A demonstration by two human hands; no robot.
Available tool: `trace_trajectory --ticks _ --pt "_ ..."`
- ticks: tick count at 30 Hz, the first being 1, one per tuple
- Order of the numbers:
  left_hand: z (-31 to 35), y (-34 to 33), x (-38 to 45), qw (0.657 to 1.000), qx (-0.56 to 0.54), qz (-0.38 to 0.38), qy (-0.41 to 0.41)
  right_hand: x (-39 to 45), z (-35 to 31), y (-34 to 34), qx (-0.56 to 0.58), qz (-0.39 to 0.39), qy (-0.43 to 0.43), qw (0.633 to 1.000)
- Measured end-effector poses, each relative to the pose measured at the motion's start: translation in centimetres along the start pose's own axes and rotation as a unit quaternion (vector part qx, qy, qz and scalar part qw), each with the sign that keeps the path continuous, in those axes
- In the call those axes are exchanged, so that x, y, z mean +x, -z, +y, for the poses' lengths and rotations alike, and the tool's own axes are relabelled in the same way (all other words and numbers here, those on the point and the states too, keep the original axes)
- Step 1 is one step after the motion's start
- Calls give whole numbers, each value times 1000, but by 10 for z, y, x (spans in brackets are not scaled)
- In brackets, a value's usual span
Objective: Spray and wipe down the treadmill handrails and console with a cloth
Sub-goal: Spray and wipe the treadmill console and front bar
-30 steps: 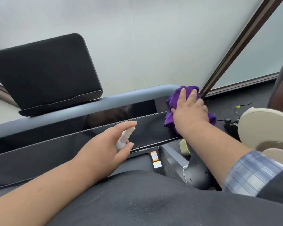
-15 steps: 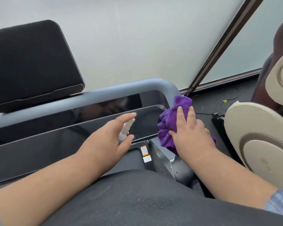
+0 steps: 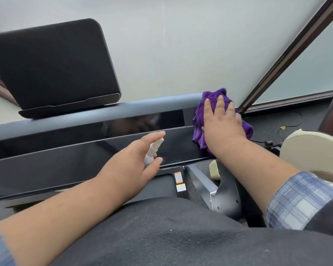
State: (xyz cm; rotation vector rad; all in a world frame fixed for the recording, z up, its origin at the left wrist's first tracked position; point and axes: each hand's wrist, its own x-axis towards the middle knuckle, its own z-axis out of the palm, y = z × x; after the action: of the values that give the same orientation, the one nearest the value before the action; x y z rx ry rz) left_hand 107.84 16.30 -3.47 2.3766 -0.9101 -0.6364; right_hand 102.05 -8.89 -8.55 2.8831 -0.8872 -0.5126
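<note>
Here, seen from above by a head-worn camera, a person leans over the glossy black console (image 3: 88, 150) of a treadmill. The right hand (image 3: 222, 121) lies flat, fingers straight and spread, pressing a crumpled purple microfibre cloth (image 3: 200, 120) against the console's right end, where the blue-grey handrail (image 3: 123, 108) curves down. The cloth bunches out above the fingertips and on both sides of the palm. The left hand (image 3: 131, 164) hovers over the console's middle, fingers curled round a small white spray bottle (image 3: 152, 150), forefinger stretched over its nozzle, thumb beneath; the nozzle points toward the cloth. A dark tablet holder (image 3: 52, 66) stands tilted on the handrail at upper left. Below the console's right end sit orange and yellow warning labels (image 3: 179, 182) and a grey metal upright (image 3: 206, 186). A blue plaid sleeve (image 3: 296, 200) covers the right forearm. Frosted glass (image 3: 181, 45) fills the background.
</note>
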Motion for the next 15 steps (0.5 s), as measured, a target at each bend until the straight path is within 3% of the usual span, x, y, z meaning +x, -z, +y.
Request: trace_trajectory --ticks 4,10,15 --pt "1 3 -5 1000 -7 7 -2 16 -18 21 7 2 74 997" --pt "6 5 -16 999 11 15 -30 13 -124 37 13 30 295 955" --pt "8 10 -16 998 18 5 -52 14 -127 37 40 45 289 956"
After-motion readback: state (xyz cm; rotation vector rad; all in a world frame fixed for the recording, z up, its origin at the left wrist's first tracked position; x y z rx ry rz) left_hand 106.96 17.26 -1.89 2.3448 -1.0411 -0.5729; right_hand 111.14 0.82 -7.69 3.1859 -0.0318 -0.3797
